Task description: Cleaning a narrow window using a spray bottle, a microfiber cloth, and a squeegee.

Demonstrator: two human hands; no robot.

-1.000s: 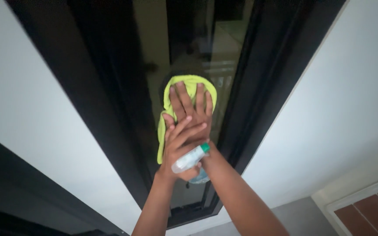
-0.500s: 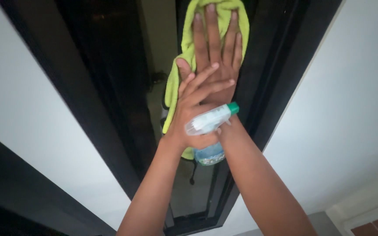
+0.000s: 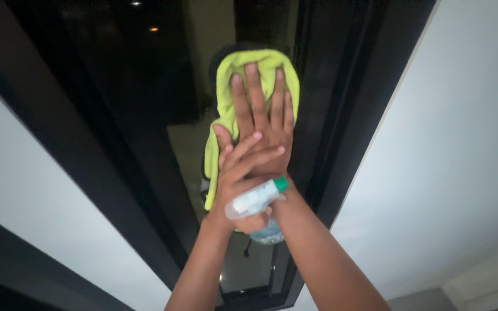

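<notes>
Both hands pressed on a cloth against dark window glass.

We find the right hand (image 3: pixel 263 124) spread flat, fingers fully extended, pinning the yellow-green cloth (image 3: pixel 226 115) to the glass pane (image 3: pixel 185 144). The left hand (image 3: pixel 240 178) lies over its back, fingers stretched, palm and thumb gripping a clear spray bottle (image 3: pixel 255 200) with a green nozzle. We advise even palm pressure, with the nozzle kept off the glass. The black frame (image 3: pixel 318 126) stands just beside the cloth on the right; open pane lies left and below.
</notes>
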